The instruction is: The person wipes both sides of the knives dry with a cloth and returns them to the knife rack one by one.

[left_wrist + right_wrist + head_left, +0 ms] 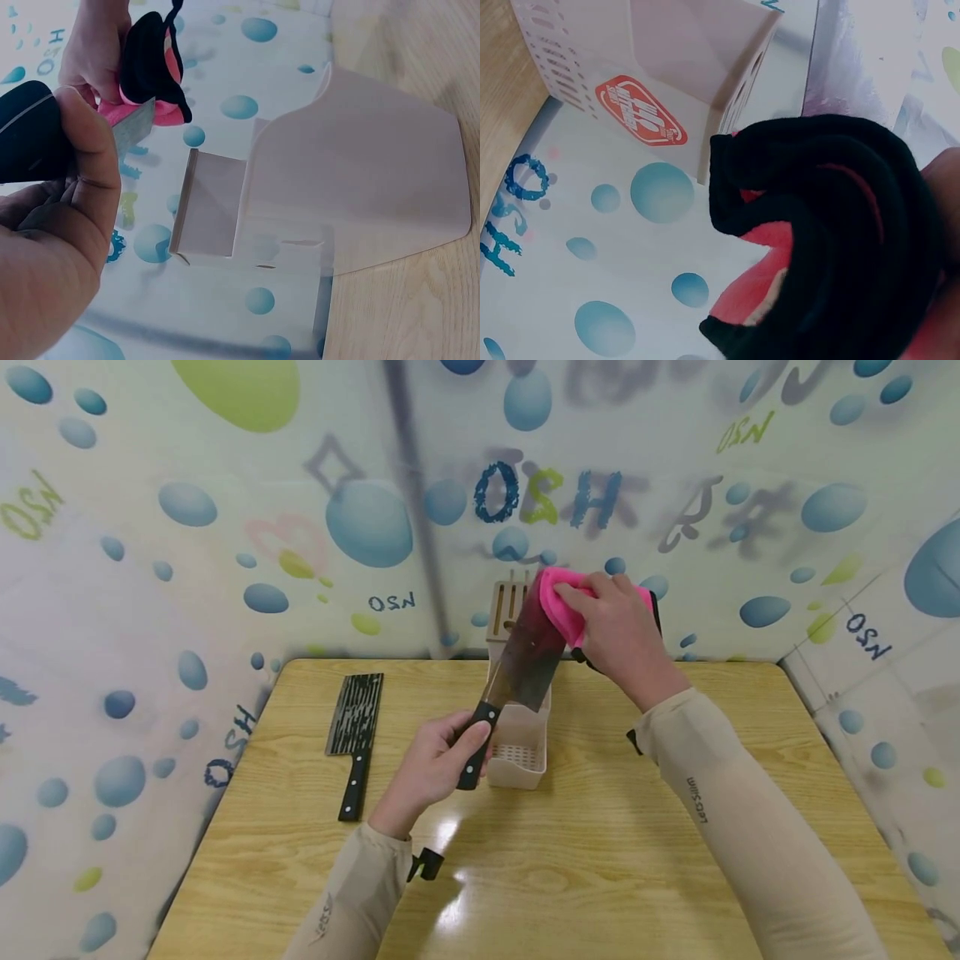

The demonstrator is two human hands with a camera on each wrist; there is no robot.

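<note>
My left hand (437, 758) grips the black riveted handle of a cleaver (528, 652), its broad blade slanting up and to the right. At the blade's far end my right hand (621, 631) holds a bright pink cloth (557, 602) with dark trim, pressed against the metal near the tip. In the right wrist view the bunched cloth (832, 217) covers much of the picture and hides most of the fingers. Behind the blade stands a beige knife holder (517, 774) with a slotted top, partly hidden. The left wrist view shows the blade meeting the cloth's pink side.
Another cleaver (356, 727), with a black-and-silver streaked blade, lies on the wooden table (600, 860) to the left, handle toward me. A patterned wall covering (300, 568) rises right behind the table's back edge. The holder bears a red label (640, 111) on its side.
</note>
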